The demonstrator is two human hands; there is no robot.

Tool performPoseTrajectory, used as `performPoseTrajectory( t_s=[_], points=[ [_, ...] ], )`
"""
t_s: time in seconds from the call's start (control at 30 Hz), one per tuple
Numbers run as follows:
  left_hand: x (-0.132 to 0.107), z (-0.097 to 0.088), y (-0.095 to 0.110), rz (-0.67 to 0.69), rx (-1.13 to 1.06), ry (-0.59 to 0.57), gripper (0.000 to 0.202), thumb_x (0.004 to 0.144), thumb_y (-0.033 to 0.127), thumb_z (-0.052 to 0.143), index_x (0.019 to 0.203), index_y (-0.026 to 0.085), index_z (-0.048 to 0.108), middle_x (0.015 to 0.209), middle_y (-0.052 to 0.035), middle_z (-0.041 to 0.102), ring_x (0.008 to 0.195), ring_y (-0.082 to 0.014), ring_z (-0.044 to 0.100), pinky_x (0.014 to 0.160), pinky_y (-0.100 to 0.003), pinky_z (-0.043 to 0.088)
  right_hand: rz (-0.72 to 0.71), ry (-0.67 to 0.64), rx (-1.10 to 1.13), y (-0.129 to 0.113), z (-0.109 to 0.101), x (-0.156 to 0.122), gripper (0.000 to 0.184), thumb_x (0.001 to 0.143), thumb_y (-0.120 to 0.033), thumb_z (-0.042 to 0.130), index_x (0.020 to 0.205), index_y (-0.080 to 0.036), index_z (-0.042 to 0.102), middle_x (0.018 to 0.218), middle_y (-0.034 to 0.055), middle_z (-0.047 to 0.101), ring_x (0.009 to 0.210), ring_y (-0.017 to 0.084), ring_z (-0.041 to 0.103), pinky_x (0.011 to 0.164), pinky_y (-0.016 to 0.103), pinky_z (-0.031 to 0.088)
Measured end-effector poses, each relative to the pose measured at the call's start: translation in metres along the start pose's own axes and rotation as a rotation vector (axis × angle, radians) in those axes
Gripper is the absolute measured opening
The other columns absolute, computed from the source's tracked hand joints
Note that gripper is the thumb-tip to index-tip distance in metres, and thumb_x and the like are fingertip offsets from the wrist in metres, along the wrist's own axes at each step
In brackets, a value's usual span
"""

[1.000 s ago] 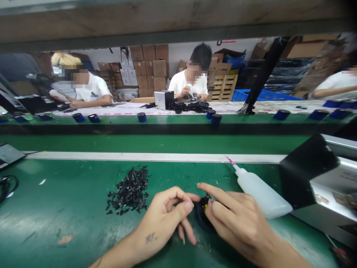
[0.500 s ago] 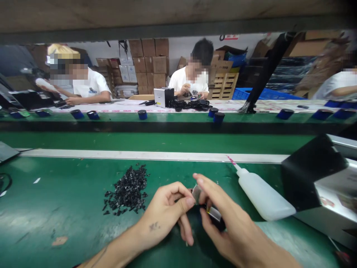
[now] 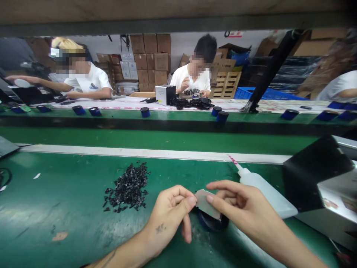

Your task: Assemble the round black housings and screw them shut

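A thin, pale grey, see-through sheet (image 3: pixel 205 205) is held up between my hands, over the bench. My left hand (image 3: pixel 174 210) pinches its left edge between thumb and forefinger. The thumb of my right hand (image 3: pixel 241 203) presses on its upper right side, with other fingers partly hidden behind and the index finger stretched out above. Below the sheet sits a dark round blue-black part (image 3: pixel 208 222), partly covered by the sheet and my right hand. Left of my hands lies a loose pile of small black pieces (image 3: pixel 129 186).
A white squeeze bottle (image 3: pixel 267 193) with a pink-marked nozzle lies to the right, beside a black and silver box (image 3: pixel 309 175). A pale strip (image 3: pixel 139 152) crosses the green bench (image 3: pixel 83 230). Blue-black round parts (image 3: pixel 145 112) line the far ledge, where co-workers sit.
My right hand has turned and shifted right, off the dark round part, and its thumb now lies on the sheet. The sheet shows its face more fully. My left hand keeps its pinch.
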State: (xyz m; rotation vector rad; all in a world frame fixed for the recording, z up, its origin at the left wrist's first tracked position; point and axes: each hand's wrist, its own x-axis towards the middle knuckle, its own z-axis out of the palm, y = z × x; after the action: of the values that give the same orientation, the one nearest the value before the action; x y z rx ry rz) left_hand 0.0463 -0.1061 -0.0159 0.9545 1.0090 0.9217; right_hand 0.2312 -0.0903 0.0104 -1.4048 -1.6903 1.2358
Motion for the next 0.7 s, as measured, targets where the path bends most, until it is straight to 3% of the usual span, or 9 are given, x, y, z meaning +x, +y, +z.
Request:
performPoseTrajectory(
  t_s=[0.1, 0.17, 0.3, 0.5, 0.7],
  points=[
    [-0.001, -0.001, 0.001, 0.018, -0.079, 0.019, 0.033, 0.079, 0.046, 0.072, 0.079, 0.014, 0.061, 0.060, -0.0028, 0.069, 0.048, -0.0111, 0.061, 0.045, -0.018, 0.043, 0.131, -0.030, 0.136, -0.004, -0.001, -0.002, 0.051, 0.075, -0.063, 0.065, 0.092, -0.015, 0.065, 0.055, 0.0007, 0.058, 0.043, 0.012, 0.050, 0.035, 0.020, 0.037],
    [-0.001, -0.004, 0.002, 0.008, -0.159, 0.053, 0.032, 0.077, 0.041, 0.077, 0.076, 0.013, 0.062, 0.072, -0.0029, 0.068, 0.050, -0.0079, 0.059, 0.043, -0.016, 0.043, 0.138, -0.014, 0.154, -0.003, -0.003, -0.002, 0.052, 0.075, -0.064, 0.064, 0.090, -0.015, 0.065, 0.050, -0.0006, 0.054, 0.038, 0.010, 0.045, 0.031, 0.018, 0.032],
    [-0.001, -0.011, 0.002, -0.101, -0.364, -0.003, 0.030, 0.077, 0.035, 0.079, 0.070, 0.013, 0.060, 0.058, 0.0034, 0.059, 0.037, -0.0030, 0.046, 0.034, -0.014, 0.038, 0.034, -0.051, 0.166, 0.000, -0.002, -0.003, 0.038, 0.082, -0.055, 0.064, 0.083, -0.017, 0.067, 0.049, -0.0026, 0.051, 0.039, 0.008, 0.044, 0.034, 0.015, 0.030],
    [-0.001, -0.009, 0.004, -0.146, -0.422, -0.069, 0.028, 0.073, 0.030, 0.084, 0.082, 0.009, 0.068, 0.063, -0.0050, 0.070, 0.048, -0.0104, 0.064, 0.047, -0.019, 0.053, -0.146, -0.077, 0.086, -0.001, 0.003, -0.009, 0.023, 0.089, -0.042, 0.060, 0.083, -0.022, 0.070, 0.054, -0.0029, 0.055, 0.045, 0.008, 0.046, 0.040, 0.016, 0.035],
    [-0.004, -0.008, 0.003, -0.154, -0.380, -0.125, 0.025, 0.076, 0.031, 0.080, 0.080, 0.010, 0.067, 0.063, -0.0053, 0.070, 0.052, -0.0140, 0.068, 0.045, -0.019, 0.053, -0.162, -0.075, 0.055, 0.000, 0.002, -0.009, 0.020, 0.089, -0.038, 0.060, 0.083, -0.022, 0.070, 0.052, -0.0034, 0.055, 0.044, 0.009, 0.047, 0.039, 0.017, 0.036]
  ],
)
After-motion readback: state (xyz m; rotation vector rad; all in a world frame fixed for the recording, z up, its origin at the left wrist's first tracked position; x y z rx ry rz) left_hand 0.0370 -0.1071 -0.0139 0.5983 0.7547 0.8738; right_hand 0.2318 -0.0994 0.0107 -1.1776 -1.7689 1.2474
